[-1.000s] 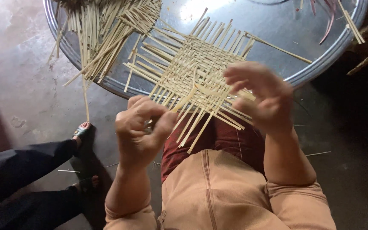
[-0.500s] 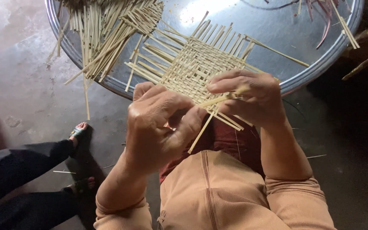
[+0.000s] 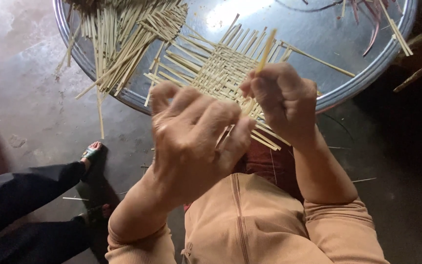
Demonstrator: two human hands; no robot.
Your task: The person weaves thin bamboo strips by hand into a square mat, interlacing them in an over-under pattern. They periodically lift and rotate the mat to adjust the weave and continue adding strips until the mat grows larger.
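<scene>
Two bare hands work over one square mat of woven pale straw strips (image 3: 223, 73) lying on one round metal tray (image 3: 357, 83). Right hand (image 3: 282, 100) pinches one upright yellow strip (image 3: 265, 50); left hand (image 3: 196, 142) hovers unclenched, fingers curled. One loose heap of strips (image 3: 123, 39) lies beside.

You had no packages, labels, signs or screens anywhere in your view (not on the tray, the floor, or near your hands), so there was nothing of that kind to place or describe here.
</scene>
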